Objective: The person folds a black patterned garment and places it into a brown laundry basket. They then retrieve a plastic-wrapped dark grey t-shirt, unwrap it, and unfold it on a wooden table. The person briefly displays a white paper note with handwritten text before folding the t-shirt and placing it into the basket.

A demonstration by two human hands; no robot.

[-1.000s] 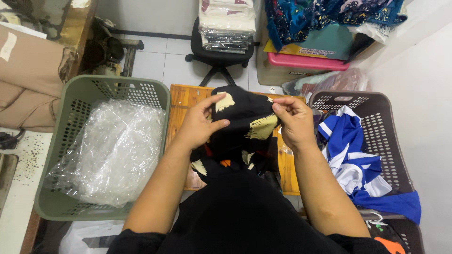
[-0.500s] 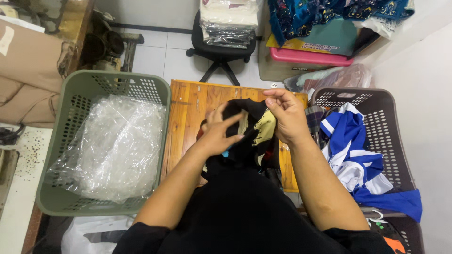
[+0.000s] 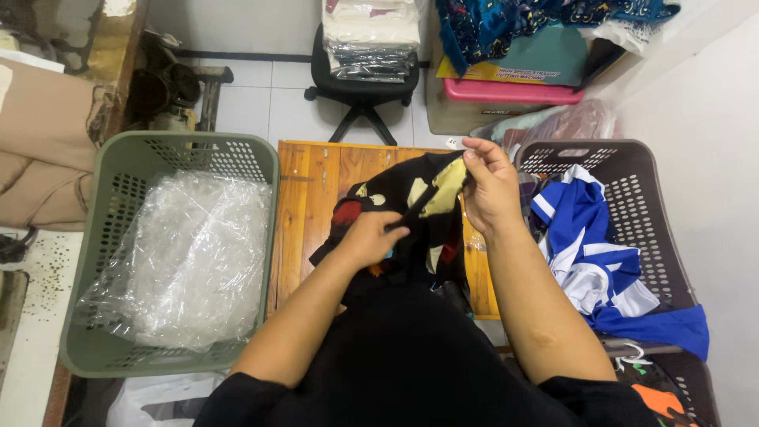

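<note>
Black patterned garment (image 3: 411,221) held up over the wooden table (image 3: 316,190), between two baskets. Right hand (image 3: 490,186) pinching the yellow top edge, fingers closed on the cloth. Left hand (image 3: 371,237) lower, closed on a dark fold. Green basket (image 3: 103,237) with clear plastic (image 3: 182,253) at left; dark basket (image 3: 632,170) holding blue-and-white clothes (image 3: 593,245) at right.

Two baskets, two hands, one garment in hand

Around the wooden table (image 3: 316,198): one green basket (image 3: 103,237) to its left holding one clear plastic sheet (image 3: 182,261); one dark basket (image 3: 632,182) to its right with one blue-and-white garment (image 3: 589,245); one black patterned garment (image 3: 427,213) over it, held by two hands, left hand (image 3: 371,237) and right hand (image 3: 490,186); one office chair (image 3: 360,87) beyond it.
</note>
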